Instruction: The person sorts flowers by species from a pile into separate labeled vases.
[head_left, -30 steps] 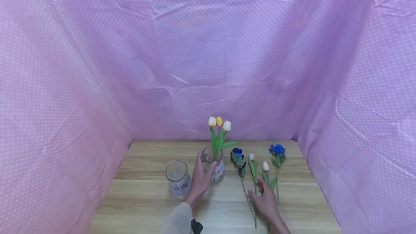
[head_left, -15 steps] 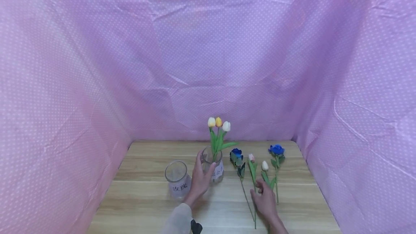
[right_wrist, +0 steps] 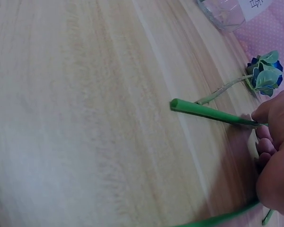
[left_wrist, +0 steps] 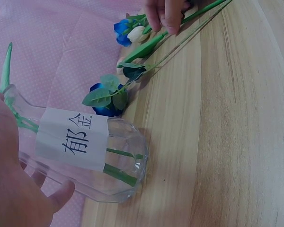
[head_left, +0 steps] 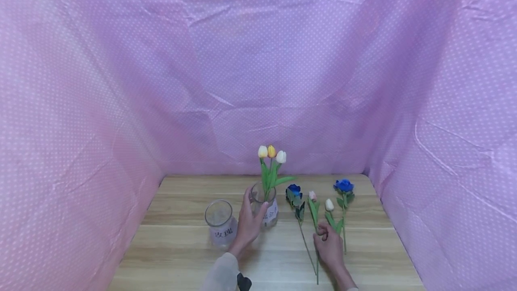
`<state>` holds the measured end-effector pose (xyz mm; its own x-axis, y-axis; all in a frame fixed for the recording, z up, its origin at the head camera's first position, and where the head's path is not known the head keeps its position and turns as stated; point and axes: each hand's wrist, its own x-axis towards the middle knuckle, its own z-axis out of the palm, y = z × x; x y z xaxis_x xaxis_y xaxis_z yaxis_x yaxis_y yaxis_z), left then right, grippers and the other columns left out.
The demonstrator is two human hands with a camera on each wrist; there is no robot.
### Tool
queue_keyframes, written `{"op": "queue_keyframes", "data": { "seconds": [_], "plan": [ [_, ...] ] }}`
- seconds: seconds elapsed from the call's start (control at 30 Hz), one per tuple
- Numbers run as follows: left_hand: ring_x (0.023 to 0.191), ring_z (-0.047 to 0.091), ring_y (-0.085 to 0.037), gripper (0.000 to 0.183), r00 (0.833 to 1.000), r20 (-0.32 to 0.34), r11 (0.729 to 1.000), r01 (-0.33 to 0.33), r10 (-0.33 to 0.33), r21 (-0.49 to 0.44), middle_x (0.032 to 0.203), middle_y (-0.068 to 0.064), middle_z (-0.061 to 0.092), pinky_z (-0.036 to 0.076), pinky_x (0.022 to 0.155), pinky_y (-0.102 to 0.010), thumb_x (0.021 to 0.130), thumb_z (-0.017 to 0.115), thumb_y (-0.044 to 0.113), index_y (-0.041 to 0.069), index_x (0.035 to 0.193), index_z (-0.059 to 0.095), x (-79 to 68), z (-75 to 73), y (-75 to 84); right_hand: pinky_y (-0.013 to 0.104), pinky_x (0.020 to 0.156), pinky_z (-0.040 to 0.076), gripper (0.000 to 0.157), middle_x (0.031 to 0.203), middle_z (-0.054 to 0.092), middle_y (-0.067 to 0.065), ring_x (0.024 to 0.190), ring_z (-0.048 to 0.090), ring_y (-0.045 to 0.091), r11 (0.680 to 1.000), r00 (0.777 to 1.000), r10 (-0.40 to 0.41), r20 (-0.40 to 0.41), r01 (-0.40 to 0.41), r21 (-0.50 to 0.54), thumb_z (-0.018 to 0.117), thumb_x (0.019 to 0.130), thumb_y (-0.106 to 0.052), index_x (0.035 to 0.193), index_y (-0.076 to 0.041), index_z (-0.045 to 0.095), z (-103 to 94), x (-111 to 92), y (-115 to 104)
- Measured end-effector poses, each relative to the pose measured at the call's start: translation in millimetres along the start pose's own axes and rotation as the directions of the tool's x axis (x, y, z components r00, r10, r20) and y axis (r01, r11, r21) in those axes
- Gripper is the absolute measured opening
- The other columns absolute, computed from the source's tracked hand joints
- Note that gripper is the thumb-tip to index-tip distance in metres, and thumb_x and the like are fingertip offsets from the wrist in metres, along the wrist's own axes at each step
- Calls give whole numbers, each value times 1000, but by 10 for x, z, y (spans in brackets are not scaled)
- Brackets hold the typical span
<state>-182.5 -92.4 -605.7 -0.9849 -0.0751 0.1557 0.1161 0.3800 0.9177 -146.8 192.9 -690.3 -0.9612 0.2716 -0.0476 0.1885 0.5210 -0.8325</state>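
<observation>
My left hand (head_left: 249,224) holds a clear glass vase (left_wrist: 125,182) with a white paper label, fingers and thumb round its side. Two whitish tulips and a yellow tulip (head_left: 271,151) stand in this vase, their green stems visible through the glass. To the right, my right hand (head_left: 332,248) pinches the green stem of a pink tulip (head_left: 313,196) between thumb and fingers; the stem's lower end (right_wrist: 203,110) sticks out toward the near side. A white tulip (head_left: 329,205) lies beside that hand, its stem partly hidden beneath the hand.
A second labelled glass vase (head_left: 220,227), without flowers, stands left of my left hand. One blue rose (head_left: 294,191) lies between the held vase and the pink tulip. Another blue rose (head_left: 343,186) lies at the far right of the wooden table (head_left: 169,255). Pink dotted cloth (head_left: 258,80) surrounds the table.
My right hand has shifted slightly, and its thumb and fingers have closed on the pink tulip's stem. The left hand keeps its hold on the vase.
</observation>
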Motion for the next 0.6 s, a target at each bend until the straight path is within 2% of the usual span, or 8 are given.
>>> {"op": "queue_keyframes", "data": {
  "seconds": [0.23, 0.33, 0.6],
  "plan": [
    [159, 53, -43, 82, 1000, -1, 1000, 7, -7, -2, 177, -17, 47, 45, 127, -78, 111, 68, 54, 34, 178, 25, -9, 1, 11, 18, 69, 55, 41, 105, 79, 13, 90, 68, 16, 1000, 1000, -2, 9, 2, 28, 80, 94, 0, 134, 5, 71, -36, 9, -23],
    [159, 52, -43, 82, 1000, 0, 1000, 6, -6, -4, 178, -18, 46, 45, 127, -78, 111, 68, 54, 33, 178, 25, -10, 1, 14, 17, 70, 57, 39, 106, 78, 11, 93, 70, 17, 999, 999, 26, 25, -27, 31, 78, 94, 0, 133, 4, 72, -55, 33, -37],
    [159, 52, -43, 82, 1000, 2, 1000, 0, 0, -9, 179, -19, 45, 43, 128, -78, 111, 68, 54, 33, 178, 26, -6, 2, 22, 23, 68, 61, 39, 110, 79, 14, 94, 72, 21, 998, 995, 66, 72, -67, 20, 75, 95, 1, 134, 3, 72, -99, 66, -54]
  ]
}}
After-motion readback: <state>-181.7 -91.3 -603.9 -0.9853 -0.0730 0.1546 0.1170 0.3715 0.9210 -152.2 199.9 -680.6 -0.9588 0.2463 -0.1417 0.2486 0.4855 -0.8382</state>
